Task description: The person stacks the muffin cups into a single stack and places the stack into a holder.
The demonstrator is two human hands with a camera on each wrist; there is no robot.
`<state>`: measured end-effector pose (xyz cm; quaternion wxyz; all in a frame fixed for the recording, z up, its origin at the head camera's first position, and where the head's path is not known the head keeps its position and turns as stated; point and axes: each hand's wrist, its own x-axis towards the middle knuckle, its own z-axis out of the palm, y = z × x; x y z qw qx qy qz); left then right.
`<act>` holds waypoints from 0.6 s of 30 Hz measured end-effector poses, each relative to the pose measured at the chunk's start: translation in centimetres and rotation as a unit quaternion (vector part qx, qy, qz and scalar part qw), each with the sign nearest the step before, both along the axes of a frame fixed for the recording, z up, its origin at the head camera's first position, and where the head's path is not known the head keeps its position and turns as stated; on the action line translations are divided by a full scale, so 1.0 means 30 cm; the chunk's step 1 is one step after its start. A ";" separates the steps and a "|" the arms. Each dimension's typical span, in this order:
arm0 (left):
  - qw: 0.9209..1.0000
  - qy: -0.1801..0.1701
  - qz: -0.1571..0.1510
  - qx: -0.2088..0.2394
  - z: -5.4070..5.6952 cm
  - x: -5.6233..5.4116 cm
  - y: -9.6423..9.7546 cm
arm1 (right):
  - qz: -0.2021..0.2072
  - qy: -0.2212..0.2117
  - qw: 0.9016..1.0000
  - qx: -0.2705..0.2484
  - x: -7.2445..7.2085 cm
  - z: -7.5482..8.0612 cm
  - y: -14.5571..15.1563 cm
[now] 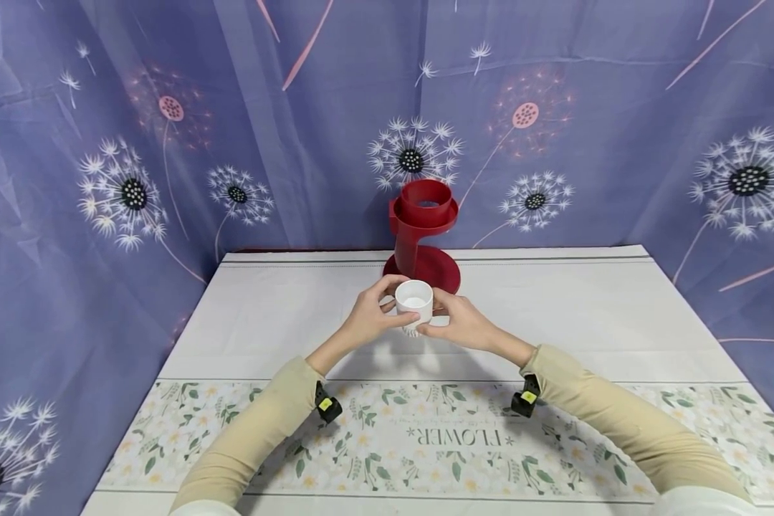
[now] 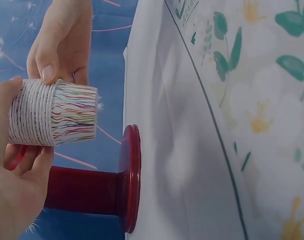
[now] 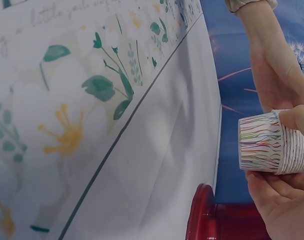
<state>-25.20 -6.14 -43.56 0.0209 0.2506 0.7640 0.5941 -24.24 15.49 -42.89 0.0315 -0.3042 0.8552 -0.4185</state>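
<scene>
A nested stack of white paper cups (image 1: 414, 295) with wavy coloured lines is held up above the table between both hands. My left hand (image 1: 369, 313) grips it from the left, thumb on the near side. From the right, my right hand (image 1: 462, 322) grips the same stack with thumb and fingers. In the left wrist view the stacked rims of the paper cups (image 2: 34, 112) show, with the patterned lowest cup pointing down. Just behind the hands stands a red holder (image 1: 423, 215) with a round ring on top, a stem and a round base.
A white cloth with a floral band lettered FLOWER covers the table (image 1: 284, 308). Behind and at both sides hangs a blue-purple curtain (image 1: 335, 143) with dandelion prints. The red holder stands near the table's back edge, close to the curtain.
</scene>
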 end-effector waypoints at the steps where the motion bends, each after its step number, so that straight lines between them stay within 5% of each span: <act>1: 1.000 0.002 -0.001 0.001 0.002 0.001 0.001 | 0.000 -0.001 1.000 -0.001 0.000 0.001 0.001; 12: 1.000 0.025 -0.008 -0.004 0.013 -0.009 0.020 | -0.006 -0.005 1.000 -0.012 0.005 0.023 0.008; 18: 1.000 0.016 -0.015 0.001 0.013 -0.020 0.036 | -0.002 0.003 1.000 -0.019 0.048 0.097 0.004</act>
